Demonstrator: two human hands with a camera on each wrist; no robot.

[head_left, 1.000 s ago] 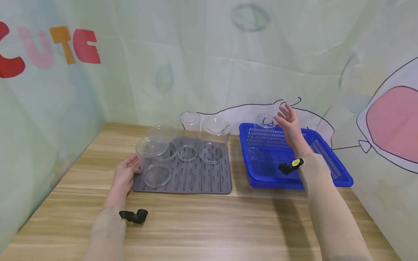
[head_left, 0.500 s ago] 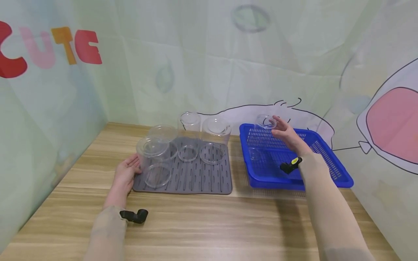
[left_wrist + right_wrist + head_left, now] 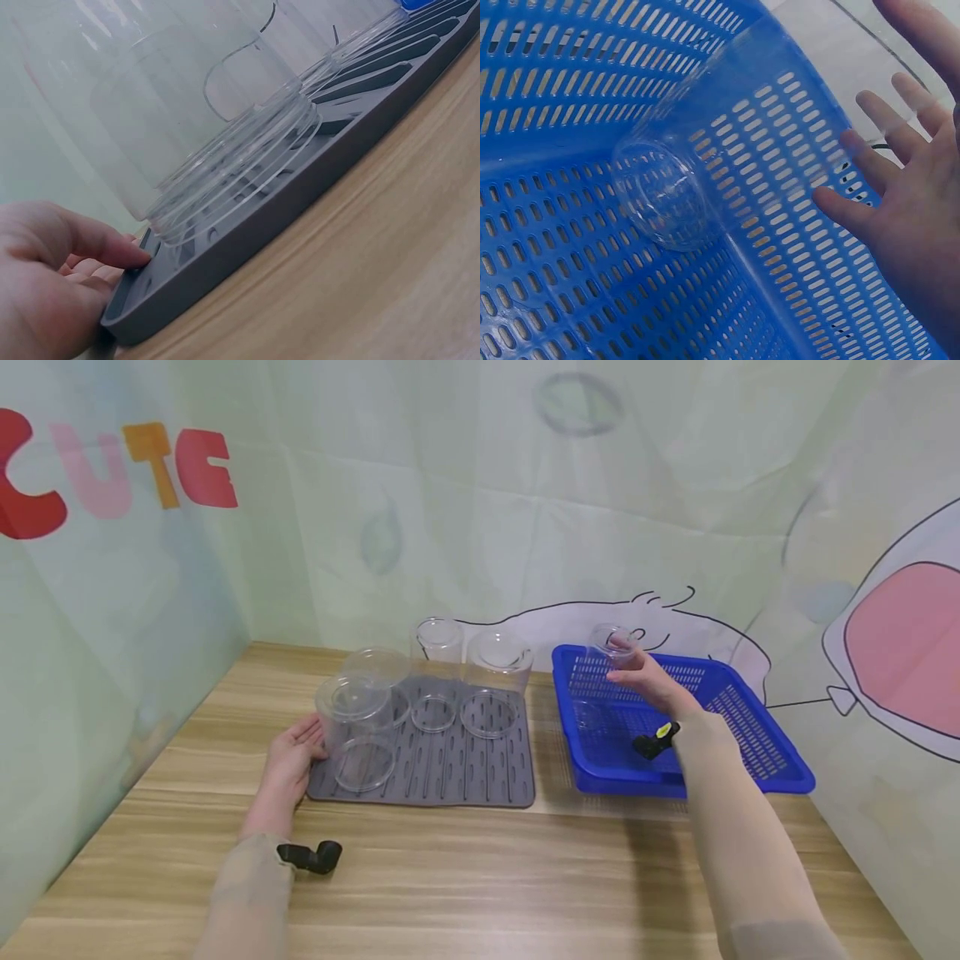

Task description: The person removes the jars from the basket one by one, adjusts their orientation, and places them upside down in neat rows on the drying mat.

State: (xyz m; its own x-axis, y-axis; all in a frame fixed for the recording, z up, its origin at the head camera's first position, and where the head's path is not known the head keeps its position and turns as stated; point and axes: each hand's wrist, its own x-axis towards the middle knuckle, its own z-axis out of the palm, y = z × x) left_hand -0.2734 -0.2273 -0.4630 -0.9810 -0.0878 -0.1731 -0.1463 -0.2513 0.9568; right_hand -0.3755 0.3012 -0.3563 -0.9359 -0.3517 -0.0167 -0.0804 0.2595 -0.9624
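My left hand [image 3: 291,762] lies at the left edge of the grey ribbed drying mat [image 3: 465,781]. In the left wrist view its thumb touches the mat's corner, close to the base of a clear jar [image 3: 172,127]; the fingers lie along the outer side. My right hand [image 3: 651,683] is over the blue basket [image 3: 630,778], beside a tall clear jar [image 3: 600,681] standing inside it. Through the clear wall of that jar [image 3: 664,195], fingertips show behind it in the right wrist view. The thumb stands apart from the fingers, which are spread and nearly straight.
Several clear jars stand on the mat, including a tall narrow one [image 3: 437,652] at the back and a wide one [image 3: 498,672] at right. The wooden table [image 3: 480,885] extends in front. A printed cloth [image 3: 480,527] hangs behind.
My right hand has come down and left from above the basket, so its fingers now lie around the jar's upper part. The left hand and the jars have stayed put.
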